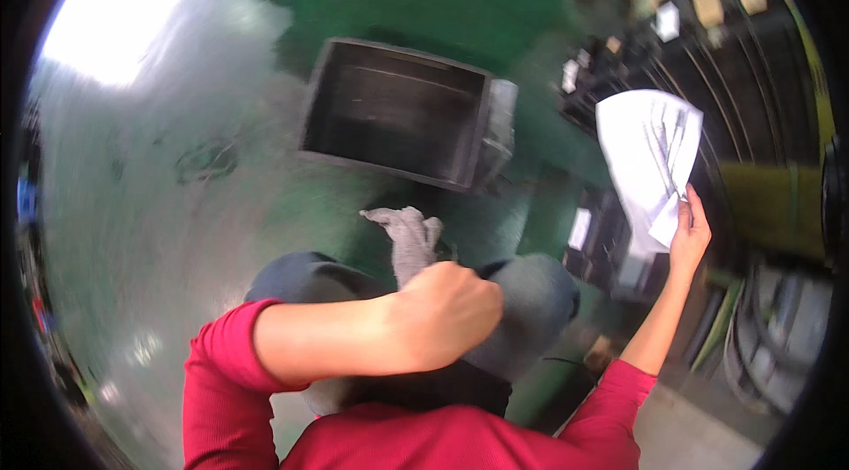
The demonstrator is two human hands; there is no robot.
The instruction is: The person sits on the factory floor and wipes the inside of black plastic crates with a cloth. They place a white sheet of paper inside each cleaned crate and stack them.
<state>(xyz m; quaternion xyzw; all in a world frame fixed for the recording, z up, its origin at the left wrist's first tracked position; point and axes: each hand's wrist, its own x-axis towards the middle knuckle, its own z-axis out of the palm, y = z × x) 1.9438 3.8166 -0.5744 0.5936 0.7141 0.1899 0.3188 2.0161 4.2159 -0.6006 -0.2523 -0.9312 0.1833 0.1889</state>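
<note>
My left hand [449,313] is closed in a fist above my knees. From its far side a grey knitted work glove [409,238] sticks out, its cuff running in behind the fist. Out to the right, my right hand [692,231] pinches a white sheet of paper [630,138] by its lower edge, thumb and fingers closed on it. Dark streaks cross the paper, blurred by motion. Beyond my knees an open black plastic crate [393,165] stands on the floor, and I see nothing inside it. A crumpled clear plastic bag [500,121] hangs at its right side.
Black bins [690,54] with paper labels line the right side. Close to my right knee is another dark box [601,240] with a white label. Coiled hose-like things [752,337] lie at the lower right. The floor [221,231] is glossy green.
</note>
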